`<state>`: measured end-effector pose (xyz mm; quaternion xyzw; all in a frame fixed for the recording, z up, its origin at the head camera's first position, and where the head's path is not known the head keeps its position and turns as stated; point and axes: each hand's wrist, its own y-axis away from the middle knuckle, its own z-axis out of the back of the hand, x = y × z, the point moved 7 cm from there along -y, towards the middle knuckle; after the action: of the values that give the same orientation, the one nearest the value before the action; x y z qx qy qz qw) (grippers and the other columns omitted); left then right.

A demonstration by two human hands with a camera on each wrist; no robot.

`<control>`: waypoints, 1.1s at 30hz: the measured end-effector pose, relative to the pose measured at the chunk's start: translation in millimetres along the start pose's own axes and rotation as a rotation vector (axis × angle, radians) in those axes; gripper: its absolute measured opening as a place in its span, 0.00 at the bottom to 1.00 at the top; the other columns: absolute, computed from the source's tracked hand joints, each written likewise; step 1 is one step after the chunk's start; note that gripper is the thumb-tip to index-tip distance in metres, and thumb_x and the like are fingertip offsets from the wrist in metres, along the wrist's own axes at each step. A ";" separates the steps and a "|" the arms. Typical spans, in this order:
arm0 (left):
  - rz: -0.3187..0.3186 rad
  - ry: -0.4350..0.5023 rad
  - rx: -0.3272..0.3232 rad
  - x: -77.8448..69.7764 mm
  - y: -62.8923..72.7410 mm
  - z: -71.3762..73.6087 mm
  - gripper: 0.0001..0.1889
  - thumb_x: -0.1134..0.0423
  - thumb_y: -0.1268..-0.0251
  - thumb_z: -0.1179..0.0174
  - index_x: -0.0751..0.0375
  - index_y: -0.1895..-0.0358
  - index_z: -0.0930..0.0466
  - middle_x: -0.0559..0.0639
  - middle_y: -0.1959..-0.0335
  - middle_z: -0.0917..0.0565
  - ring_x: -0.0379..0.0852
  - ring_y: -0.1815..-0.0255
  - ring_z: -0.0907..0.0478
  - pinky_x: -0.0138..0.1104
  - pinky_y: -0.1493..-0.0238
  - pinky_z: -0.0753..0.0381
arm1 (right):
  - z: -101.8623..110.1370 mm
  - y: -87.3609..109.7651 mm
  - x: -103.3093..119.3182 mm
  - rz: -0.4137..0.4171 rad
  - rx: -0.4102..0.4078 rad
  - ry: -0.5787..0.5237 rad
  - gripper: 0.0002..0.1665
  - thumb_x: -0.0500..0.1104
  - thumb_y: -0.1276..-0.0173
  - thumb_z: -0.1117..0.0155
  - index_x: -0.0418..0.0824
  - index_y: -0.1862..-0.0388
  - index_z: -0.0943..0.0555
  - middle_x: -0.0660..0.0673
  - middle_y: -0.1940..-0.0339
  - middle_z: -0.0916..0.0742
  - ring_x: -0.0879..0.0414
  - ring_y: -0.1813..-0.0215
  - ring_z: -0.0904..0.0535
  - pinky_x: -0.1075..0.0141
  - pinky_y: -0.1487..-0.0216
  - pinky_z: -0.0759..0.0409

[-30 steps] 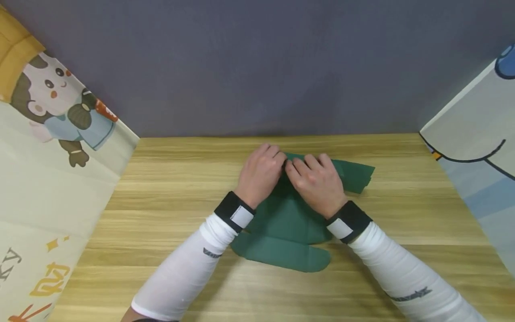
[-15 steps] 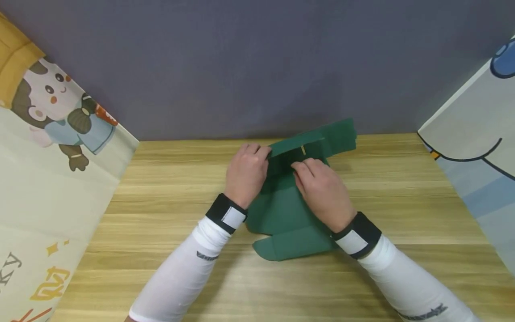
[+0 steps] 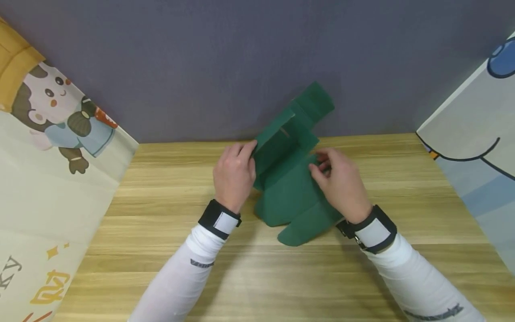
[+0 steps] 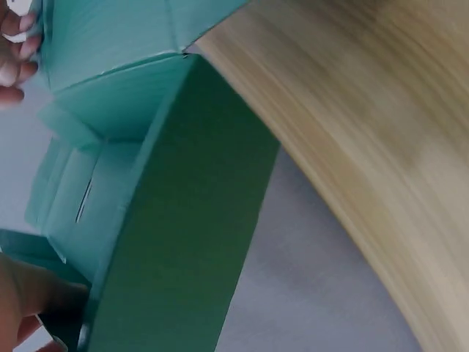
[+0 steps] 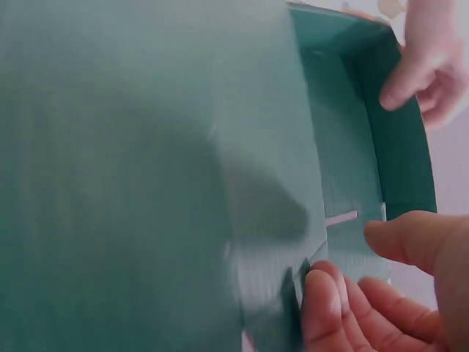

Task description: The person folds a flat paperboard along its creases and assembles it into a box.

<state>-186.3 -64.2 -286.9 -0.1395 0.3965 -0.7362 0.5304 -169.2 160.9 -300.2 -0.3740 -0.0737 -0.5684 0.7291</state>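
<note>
A green cardboard box [image 3: 286, 194], partly folded up, stands tilted between the hands, its lid panel and rounded flap [image 3: 307, 226] spread toward the person. My left hand [image 3: 234, 176] grips the upright wall at the left. In the left wrist view that wall's outer face [image 4: 183, 198] fills the middle, and the inside shows a narrow slot. My right hand [image 3: 344, 185] is at the lid's right side, fingers bent and thumb apart from them. Seen from the right wrist, its fingertips [image 5: 322, 301] touch a small side flap beside the broad lid panel [image 5: 132, 169].
A wood-grain table [image 3: 161, 188] lies under the box. Behind it rises a grey-blue wall [image 3: 225, 67], with the box's far end flap [image 3: 315, 103] raised in front of it. Printed cartoon sheets [image 3: 92, 201] border the table on both sides.
The box has turned counterclockwise, its far end swinging up. My left hand has moved left along with the wall it holds; my right hand has come away from the inside to the lid's right edge.
</note>
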 end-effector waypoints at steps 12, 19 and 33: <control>0.032 0.028 -0.026 -13.7 18.3 -5.7 0.18 0.70 0.39 0.42 0.56 0.45 0.20 0.51 0.61 0.16 0.49 0.64 0.18 0.40 0.68 0.16 | 14.0 -26.7 0.3 -0.019 -0.162 0.165 0.30 0.55 0.36 0.33 0.34 0.44 0.21 0.38 0.61 0.23 0.46 0.62 0.28 0.54 0.62 0.27; 0.029 0.057 -0.022 -20.8 26.3 -11.9 0.16 0.70 0.39 0.40 0.59 0.47 0.19 0.52 0.60 0.16 0.49 0.63 0.17 0.38 0.61 0.15 | 19.0 -36.8 8.4 0.057 -0.279 0.326 0.19 0.51 0.36 0.32 0.35 0.59 0.14 0.38 0.63 0.19 0.39 0.61 0.27 0.47 0.63 0.31; 0.016 0.058 -0.028 -17.5 26.7 -9.6 0.10 0.65 0.32 0.42 0.60 0.51 0.18 0.52 0.60 0.13 0.48 0.64 0.16 0.37 0.63 0.15 | -5.9 -20.5 40.1 0.514 -0.254 0.520 0.15 0.38 0.25 0.48 0.41 0.62 0.13 0.42 0.67 0.13 0.45 0.65 0.30 0.52 0.64 0.36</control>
<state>-167.5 -47.7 -308.9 -0.1221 0.4231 -0.7302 0.5224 -175.4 124.7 -273.6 -0.3108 0.2807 -0.4476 0.7901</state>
